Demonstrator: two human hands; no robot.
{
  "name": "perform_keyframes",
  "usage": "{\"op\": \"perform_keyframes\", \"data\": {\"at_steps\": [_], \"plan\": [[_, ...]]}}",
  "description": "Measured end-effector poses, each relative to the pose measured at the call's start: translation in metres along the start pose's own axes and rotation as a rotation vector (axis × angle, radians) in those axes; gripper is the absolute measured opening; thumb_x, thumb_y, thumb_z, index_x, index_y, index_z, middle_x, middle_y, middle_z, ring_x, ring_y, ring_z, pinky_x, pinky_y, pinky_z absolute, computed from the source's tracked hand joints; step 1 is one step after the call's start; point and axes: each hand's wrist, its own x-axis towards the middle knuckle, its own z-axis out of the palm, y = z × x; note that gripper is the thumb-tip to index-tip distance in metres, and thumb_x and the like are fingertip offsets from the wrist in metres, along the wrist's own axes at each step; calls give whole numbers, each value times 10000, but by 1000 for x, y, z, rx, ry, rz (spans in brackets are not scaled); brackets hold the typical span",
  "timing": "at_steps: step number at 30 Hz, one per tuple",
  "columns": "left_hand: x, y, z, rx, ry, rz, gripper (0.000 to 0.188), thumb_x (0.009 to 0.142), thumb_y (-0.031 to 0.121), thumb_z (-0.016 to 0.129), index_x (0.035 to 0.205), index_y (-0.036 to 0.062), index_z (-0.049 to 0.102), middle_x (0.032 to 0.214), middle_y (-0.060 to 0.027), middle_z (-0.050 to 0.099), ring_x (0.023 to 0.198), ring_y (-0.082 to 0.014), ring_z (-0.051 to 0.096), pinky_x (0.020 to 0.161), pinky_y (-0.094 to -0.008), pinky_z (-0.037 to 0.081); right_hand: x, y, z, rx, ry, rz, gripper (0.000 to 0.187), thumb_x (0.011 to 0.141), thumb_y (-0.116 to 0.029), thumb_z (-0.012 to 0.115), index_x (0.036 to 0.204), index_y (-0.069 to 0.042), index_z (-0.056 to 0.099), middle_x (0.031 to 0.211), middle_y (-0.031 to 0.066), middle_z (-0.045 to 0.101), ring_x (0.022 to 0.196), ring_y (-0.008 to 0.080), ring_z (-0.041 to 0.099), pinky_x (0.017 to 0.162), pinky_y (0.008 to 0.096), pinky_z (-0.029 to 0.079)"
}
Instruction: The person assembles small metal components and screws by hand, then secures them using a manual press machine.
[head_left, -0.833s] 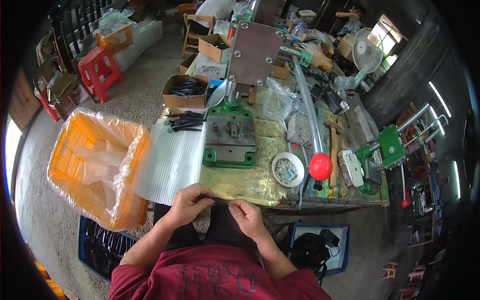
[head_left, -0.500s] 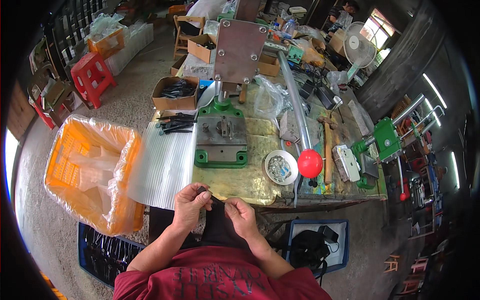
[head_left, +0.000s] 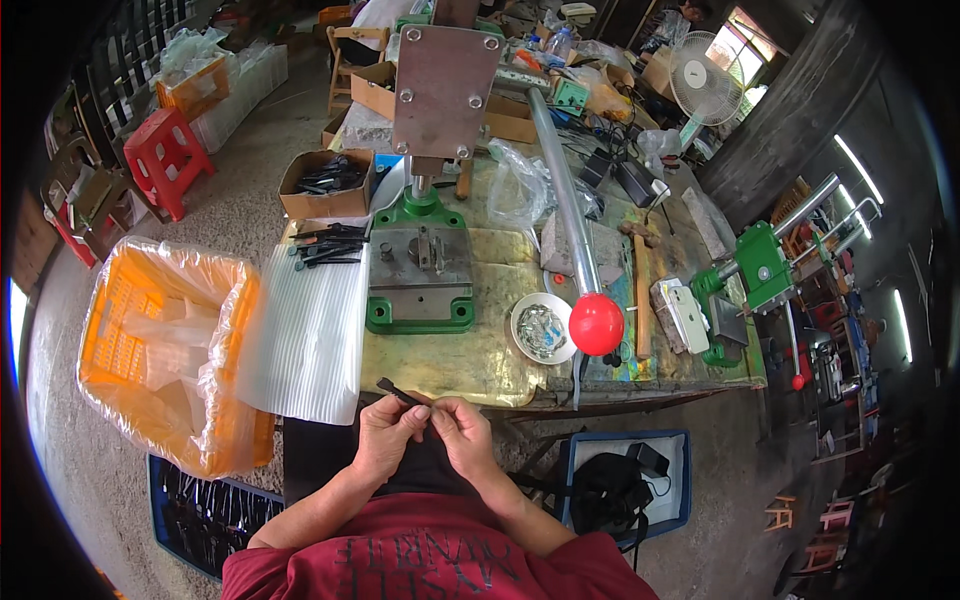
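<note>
Over my lap, just off the table's front edge, my left hand [head_left: 384,440] pinches a slim black part [head_left: 397,391] with a wider, blocky end that points up and to the left. My right hand [head_left: 464,438] meets it, thumb and fingertips closed at the part's other end, which the fingers mostly hide. Beyond my hands stands a green hand press [head_left: 420,313] with a steel plate base. Its lever ends in a red ball knob [head_left: 596,324]. A white bowl [head_left: 517,318] of small shiny metal pieces sits right of the base, and similar black parts [head_left: 330,245] lie in a pile left of it.
An orange crate [head_left: 245,375] lined with clear plastic stands left, beside a ribbed translucent sheet [head_left: 305,350]. Behind the pile is a cardboard box [head_left: 325,205] of black parts. A hammer [head_left: 641,290], a phone [head_left: 687,318] and a second green press [head_left: 762,268] are at right.
My hands have come closer together, and more of the black part's blocky end now sticks out above my left hand. The whole view has shifted slightly.
</note>
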Motion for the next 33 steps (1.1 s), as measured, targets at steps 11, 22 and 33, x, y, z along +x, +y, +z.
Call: {"op": "perform_keyframes", "data": {"at_steps": [11,22,33], "plan": [[0,-2,4,-67,30,24,98,782,91,573,822,1,572,699,-24,556,563,-76,477,512,-193,410,-1,7,-3,-121,14,-60,117,819,-114,517,853,-3,533,697,40,543,621,72,469,561,217,403],[0,3,-12,-43,60,16,121,821,102,518,835,-14,547,749,-68,574,645,-115,545,550,-227,473,38,-22,-79,-663,351,-359,77,798,-78,508,807,-6,536,718,42,520,646,108,475,595,229,395],[-1,-2,-9,12,-4,-48,128,823,108,514,859,-8,552,794,-55,571,659,-116,538,551,-228,471,91,-29,-151,-1129,204,-413,75,769,-51,521,831,-9,522,733,112,518,648,228,514,600,317,413]]}}
